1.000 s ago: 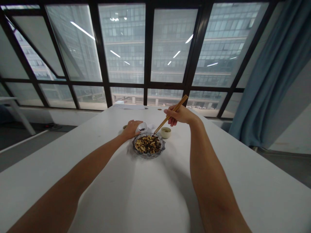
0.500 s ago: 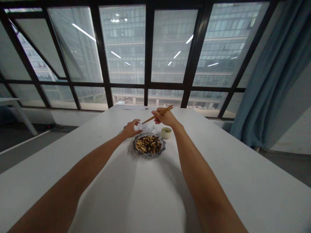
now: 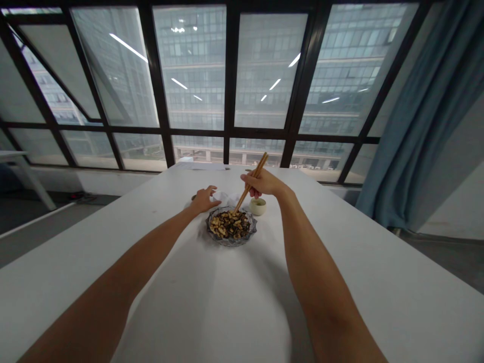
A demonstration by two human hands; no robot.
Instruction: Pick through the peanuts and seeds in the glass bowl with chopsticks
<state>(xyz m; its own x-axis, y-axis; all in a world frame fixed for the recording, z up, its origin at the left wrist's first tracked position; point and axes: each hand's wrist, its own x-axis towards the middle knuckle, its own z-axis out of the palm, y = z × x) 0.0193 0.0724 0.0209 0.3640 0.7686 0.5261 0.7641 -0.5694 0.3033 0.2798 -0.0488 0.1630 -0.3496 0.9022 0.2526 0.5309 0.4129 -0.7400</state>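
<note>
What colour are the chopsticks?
Golden brown; the chopsticks show best in the head view.

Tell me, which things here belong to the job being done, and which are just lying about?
In the job:
chopsticks, held in the right hand, tips at the food
glass bowl holding that food
small white container at the left hand

Seemingly just there:
pale cup, untouched beside the bowl, though possibly involved
white papers farther off
blue curtain
</note>
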